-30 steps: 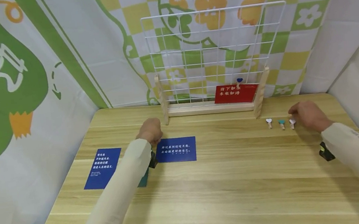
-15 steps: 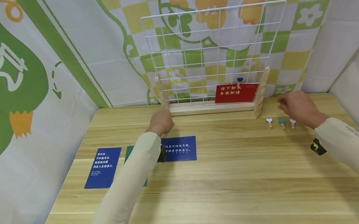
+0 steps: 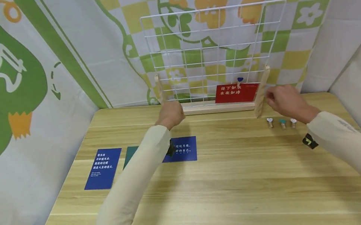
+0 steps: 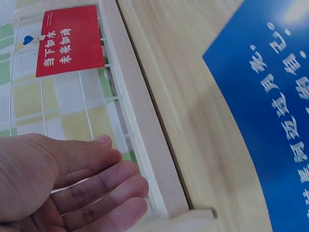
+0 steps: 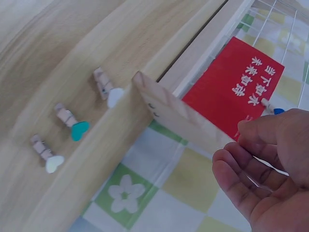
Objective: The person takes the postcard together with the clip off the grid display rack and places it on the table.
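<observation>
My left hand [image 3: 170, 114] is at the left end of a white wire grid rack [image 3: 218, 108] with a wooden base and posts. In the left wrist view its fingers bend loosely, with nothing between them. My right hand [image 3: 288, 102] is beside the rack's right post [image 3: 261, 93]; the right wrist view shows its fingers loosely bent and empty. A red card [image 3: 236, 93] with white writing hangs low on the grid's right side, held by a small wooden clip with a blue heart [image 3: 240, 79]. Below my left hand lies a blue card [image 3: 185, 153], partly covered by the wrist.
Left on the wooden table [image 3: 231, 192] lie another blue card [image 3: 102, 169] and a green card [image 3: 129, 156] partly under my left sleeve. Three heart clips lie near my right hand: a white clip [image 3: 270, 122], a teal clip [image 3: 283, 123], another white clip [image 3: 293, 123]. Patterned cloth [image 3: 141, 16] hangs behind.
My left hand has moved right and away from me, from beside the blue card to the rack's left end. My right hand has moved left from the clips to the rack's right post.
</observation>
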A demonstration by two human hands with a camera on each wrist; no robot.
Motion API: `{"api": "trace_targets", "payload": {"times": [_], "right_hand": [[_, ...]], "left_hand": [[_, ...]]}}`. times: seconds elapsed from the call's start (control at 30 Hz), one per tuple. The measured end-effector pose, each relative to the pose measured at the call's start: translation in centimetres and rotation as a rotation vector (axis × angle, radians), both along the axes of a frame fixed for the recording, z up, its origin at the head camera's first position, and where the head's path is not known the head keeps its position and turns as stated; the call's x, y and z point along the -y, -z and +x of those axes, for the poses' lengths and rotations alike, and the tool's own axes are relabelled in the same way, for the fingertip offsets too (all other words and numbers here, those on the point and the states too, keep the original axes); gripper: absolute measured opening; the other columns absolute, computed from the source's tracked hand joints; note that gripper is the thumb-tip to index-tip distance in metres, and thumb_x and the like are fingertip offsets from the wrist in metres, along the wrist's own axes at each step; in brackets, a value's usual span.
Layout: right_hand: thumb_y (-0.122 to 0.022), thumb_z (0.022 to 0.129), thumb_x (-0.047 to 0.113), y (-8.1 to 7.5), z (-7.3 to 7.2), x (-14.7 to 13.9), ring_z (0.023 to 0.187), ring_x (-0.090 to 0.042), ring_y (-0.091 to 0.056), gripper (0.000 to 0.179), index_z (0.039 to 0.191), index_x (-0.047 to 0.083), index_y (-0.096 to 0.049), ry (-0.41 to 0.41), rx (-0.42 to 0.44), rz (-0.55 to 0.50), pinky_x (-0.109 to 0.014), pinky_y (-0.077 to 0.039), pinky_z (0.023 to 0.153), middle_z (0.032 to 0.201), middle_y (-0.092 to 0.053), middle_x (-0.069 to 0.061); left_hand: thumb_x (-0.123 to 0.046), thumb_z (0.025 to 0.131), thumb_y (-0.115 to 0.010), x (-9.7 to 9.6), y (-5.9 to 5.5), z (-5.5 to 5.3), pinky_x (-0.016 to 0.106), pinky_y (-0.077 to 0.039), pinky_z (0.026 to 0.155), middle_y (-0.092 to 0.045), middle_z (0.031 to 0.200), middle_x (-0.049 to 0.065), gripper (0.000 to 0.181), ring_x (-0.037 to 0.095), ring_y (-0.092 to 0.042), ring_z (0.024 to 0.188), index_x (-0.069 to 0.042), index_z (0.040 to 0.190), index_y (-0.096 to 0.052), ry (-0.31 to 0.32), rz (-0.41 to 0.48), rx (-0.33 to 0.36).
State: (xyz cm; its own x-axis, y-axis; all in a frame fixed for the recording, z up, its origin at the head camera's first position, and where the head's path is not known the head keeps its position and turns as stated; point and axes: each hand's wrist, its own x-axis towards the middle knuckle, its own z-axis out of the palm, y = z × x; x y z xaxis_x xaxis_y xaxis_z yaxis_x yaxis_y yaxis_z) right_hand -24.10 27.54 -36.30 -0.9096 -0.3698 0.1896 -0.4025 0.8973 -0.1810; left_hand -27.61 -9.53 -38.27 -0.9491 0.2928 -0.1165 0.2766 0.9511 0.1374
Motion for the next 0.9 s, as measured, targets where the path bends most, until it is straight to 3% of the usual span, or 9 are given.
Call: {"api": "trace_targets", "payload": {"times": [0.2,0.4,0.63,0.9], "right_hand": [[-0.058,0.091,0.005,-0.6,-0.8,1.5,0.066,-0.026,-0.06,0.019,0.098,-0.006,-0.071,-0.011,-0.015,-0.001,-0.046,-0.051,0.065,0.087,-0.072,-0.02],[-0.058,0.091,0.005,-1.6,-1.7,2.6,0.059,-0.023,-0.055,0.022,0.102,-0.008,-0.071,0.01,0.014,-0.027,-0.041,-0.052,0.058,0.09,-0.072,-0.024],[-0.062,0.09,0.004,-2.3,-2.6,3.9,0.062,-0.026,-0.056,0.014,0.093,-0.007,-0.07,-0.003,-0.045,-0.032,-0.041,-0.05,0.058,0.077,-0.069,-0.019],[-0.06,0.089,-0.001,-2.3,-3.7,5.6,0.074,-0.035,-0.066,0.026,0.113,-0.009,-0.066,-0.012,-0.115,-0.031,-0.048,-0.058,0.067,0.096,-0.07,-0.029]], "left_hand": [[-0.023,0.09,-0.072,-1.5,-0.6,-0.5,0.039,-0.057,0.085,-0.075,0.091,0.006,0.018,0.023,-0.069,0.086,-0.007,0.085,-0.076,-0.056,0.078,0.008],[-0.02,0.091,-0.069,-3.3,-1.3,-1.4,0.033,-0.051,0.068,-0.062,0.071,0.002,0.028,0.017,-0.053,0.069,-0.009,0.067,-0.062,-0.05,0.149,0.007],[-0.024,0.09,-0.071,-5.3,-1.5,-2.1,0.035,-0.054,0.078,-0.056,0.063,-0.002,0.043,0.017,-0.053,0.072,-0.014,0.055,-0.048,-0.037,0.153,-0.065],[-0.029,0.092,-0.07,-7.3,-0.9,-2.2,0.032,-0.052,0.081,-0.057,0.063,-0.002,0.039,0.015,-0.053,0.072,-0.011,0.061,-0.054,-0.016,0.145,-0.131]]}}
